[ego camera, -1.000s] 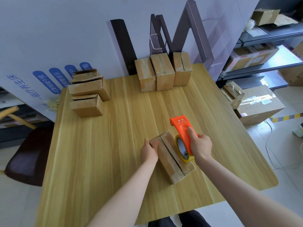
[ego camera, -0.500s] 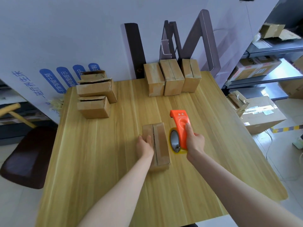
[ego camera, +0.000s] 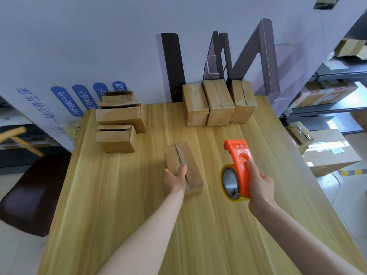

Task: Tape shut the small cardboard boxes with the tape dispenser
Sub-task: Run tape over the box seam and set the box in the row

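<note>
Matt cardboard box [ego camera: 183,167], glossy orange plastic tape dispenser [ego camera: 239,165], smooth wood-grain table [ego camera: 123,205].

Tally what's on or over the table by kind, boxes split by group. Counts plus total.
back-row cardboard boxes: 3
open-flap cardboard boxes: 3, rearmost partly hidden
cardboard box held by the left hand: 1
orange tape dispenser in the right hand: 1
Total: 8

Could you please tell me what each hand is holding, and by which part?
The right hand grips the orange tape dispenser by its handle; the left hand holds the small cardboard box at its near left edge.
</note>
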`<state>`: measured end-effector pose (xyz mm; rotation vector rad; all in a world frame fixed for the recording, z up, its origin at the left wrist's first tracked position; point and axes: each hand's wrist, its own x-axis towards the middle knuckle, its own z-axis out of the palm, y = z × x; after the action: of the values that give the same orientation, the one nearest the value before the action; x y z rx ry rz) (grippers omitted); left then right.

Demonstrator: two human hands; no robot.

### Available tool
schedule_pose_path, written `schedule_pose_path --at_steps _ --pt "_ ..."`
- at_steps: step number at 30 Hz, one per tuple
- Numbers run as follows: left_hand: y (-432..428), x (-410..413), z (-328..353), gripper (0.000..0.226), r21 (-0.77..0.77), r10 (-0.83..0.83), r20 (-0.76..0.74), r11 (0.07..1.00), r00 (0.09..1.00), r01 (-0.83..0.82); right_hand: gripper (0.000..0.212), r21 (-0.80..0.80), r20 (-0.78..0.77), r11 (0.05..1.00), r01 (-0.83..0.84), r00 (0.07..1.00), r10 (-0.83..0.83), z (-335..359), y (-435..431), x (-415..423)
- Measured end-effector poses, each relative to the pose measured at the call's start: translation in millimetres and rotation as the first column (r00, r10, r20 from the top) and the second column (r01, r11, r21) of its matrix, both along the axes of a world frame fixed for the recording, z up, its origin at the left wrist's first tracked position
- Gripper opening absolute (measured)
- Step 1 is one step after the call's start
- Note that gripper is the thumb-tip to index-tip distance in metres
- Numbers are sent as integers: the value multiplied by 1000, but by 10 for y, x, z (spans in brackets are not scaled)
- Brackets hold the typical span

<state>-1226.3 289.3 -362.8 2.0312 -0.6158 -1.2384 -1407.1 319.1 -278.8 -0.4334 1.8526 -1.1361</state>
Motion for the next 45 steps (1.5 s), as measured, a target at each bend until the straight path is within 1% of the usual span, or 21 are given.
schedule_pose_path --at_steps 5,8,10,15,18,23,27,30,31,32,35,38,40,42,43,45 --pt "-777 207 -61 80 -18 20 65 1000 998 -19 46 -2 33 995 -98 995 98 -108 -562 51" --pt "-1249 253 -86 67 -57 31 137 998 990 -24 45 -15 54 988 -153 987 154 -145 -969 83" --pt "-1597 265 -72 62 -84 41 159 996 986 -28 45 -29 70 983 -181 981 183 -189 -1228 84" --pt "-2399 250 -89 80 -94 49 158 995 986 -35 46 -57 100 970 -237 965 242 -311 -1705 -12" --pt "-2782 273 -106 84 -77 46 161 996 986 -34 46 -64 106 961 -269 956 275 -336 -1932 -77" --pt "-3109 312 -128 89 -32 -27 221 999 975 35 46 -100 111 951 -292 947 302 -348 -2212 -102" --pt "-3146 333 -120 85 17 -122 265 992 957 122 44 -138 116 941 -308 939 325 -319 -2314 -47" --pt "-3133 365 -31 85 52 -172 247 985 953 165 41 -156 93 926 -343 928 360 -288 -2307 52" --pt "-3109 371 9 86 38 -172 254 985 952 168 41 -160 82 923 -350 927 365 -278 -2294 88" --pt "-3060 370 53 85 -2 -161 294 986 942 169 40 -162 76 920 -357 925 373 -268 -2275 129" --pt "-2722 337 159 70 -163 -114 504 961 856 224 41 -155 71 912 -379 917 393 -250 -2185 297" --pt "-2133 444 143 54 -207 -137 653 914 744 350 42 -137 73 903 -406 905 418 -217 -2031 555" --pt "-1728 706 127 47 -232 -154 725 863 671 449 41 -131 65 897 -422 899 432 -173 -1922 747" --pt "-1417 1094 116 42 -261 -138 791 805 596 532 42 -131 57 886 -445 889 455 -121 -1802 916" --pt "-1311 1314 131 42 -265 -132 805 792 578 550 43 -139 49 881 -453 885 463 -92 -1747 996" --pt "-1178 1756 177 39 -233 -150 807 807 572 542 44 -148 32 881 -449 888 458 -37 -1629 1152"
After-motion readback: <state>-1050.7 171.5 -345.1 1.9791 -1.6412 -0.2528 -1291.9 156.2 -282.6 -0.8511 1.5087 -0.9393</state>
